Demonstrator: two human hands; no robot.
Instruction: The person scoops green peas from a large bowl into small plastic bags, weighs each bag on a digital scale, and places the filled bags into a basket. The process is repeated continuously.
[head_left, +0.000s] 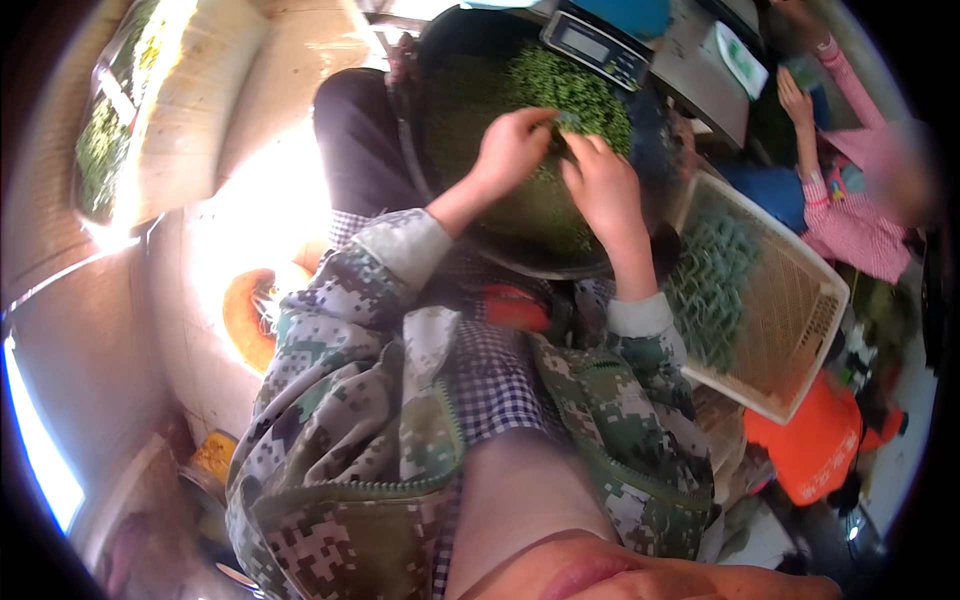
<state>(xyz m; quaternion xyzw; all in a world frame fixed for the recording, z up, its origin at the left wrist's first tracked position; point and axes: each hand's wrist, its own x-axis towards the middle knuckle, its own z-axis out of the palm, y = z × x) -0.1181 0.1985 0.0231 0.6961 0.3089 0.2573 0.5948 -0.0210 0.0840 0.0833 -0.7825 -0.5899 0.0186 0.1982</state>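
My left hand (514, 148) and my right hand (604, 187) meet over a large dark round basin (480, 127). Their fingertips come together around something small and bluish-green, partly hidden by the fingers; what it is cannot be told. Small green leaves or peppercorn-like pieces (577, 94) are heaped in the basin's far right part, just beyond the fingers, and more green bits lie nearer its front. A digital scale (596, 49) with a display and buttons is at the basin's far right rim.
Right of the basin, a plastic crate (795, 337) holds rows of bluish-green bundles (712, 285). Another person (855, 187) in pink checks works beyond it. An orange garment (810, 442) is at lower right, an orange basin (251, 322) at left, a crate of greenery (109, 142) at upper left.
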